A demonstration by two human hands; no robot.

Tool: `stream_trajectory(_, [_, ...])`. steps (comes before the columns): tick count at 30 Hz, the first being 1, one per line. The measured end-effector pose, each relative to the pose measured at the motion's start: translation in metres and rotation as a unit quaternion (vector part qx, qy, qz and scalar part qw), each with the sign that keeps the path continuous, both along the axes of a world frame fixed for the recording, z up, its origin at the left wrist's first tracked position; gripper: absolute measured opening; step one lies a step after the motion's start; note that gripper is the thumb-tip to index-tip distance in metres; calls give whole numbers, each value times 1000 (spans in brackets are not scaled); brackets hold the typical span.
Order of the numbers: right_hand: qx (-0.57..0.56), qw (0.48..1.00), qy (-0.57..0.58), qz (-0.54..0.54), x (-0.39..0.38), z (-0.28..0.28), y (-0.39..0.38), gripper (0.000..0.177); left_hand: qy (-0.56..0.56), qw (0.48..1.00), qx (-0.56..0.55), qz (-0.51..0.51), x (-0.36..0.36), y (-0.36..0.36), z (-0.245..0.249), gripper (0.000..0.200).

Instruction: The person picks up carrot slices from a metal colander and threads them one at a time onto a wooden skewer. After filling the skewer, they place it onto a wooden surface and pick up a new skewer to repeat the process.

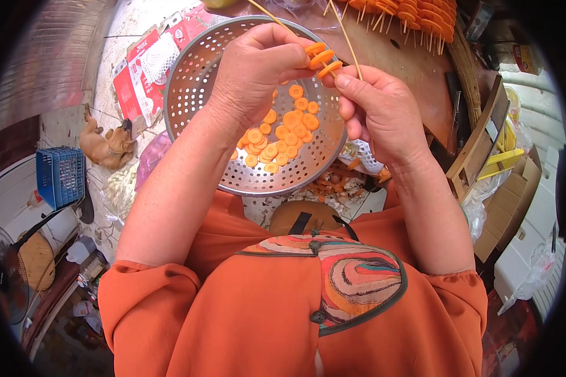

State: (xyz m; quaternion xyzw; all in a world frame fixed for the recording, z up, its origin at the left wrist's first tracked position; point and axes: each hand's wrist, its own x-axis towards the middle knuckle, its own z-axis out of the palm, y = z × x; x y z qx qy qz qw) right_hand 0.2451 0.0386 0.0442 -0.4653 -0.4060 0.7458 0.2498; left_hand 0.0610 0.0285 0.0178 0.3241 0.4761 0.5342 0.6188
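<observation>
Over a metal colander [192, 85], my left hand [258, 66] is closed with its fingertips at several orange carrot slices [321, 60] threaded on a thin wooden skewer [271, 16]. My right hand [380, 100] pinches at the lower end of this skewer, just below the slices. A second thin stick [348, 39] rises from behind the right fingers; how it is held is partly hidden. Loose carrot slices [289, 135] lie in the colander under my hands.
Finished carrot skewers [415, 16] are piled on a brown board [415, 69] at the upper right. A dog [109, 146] lies on the floor at the left, near a blue crate [60, 177]. Carrot scraps [333, 182] lie below the colander. A cardboard box [509, 201] stands at the right.
</observation>
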Motion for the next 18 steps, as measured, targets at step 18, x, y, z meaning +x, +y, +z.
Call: stream_trajectory(18, [2,1000,-3,-5,0,-2,-4,19,709,701,-9,-78,-37,0,-123,17])
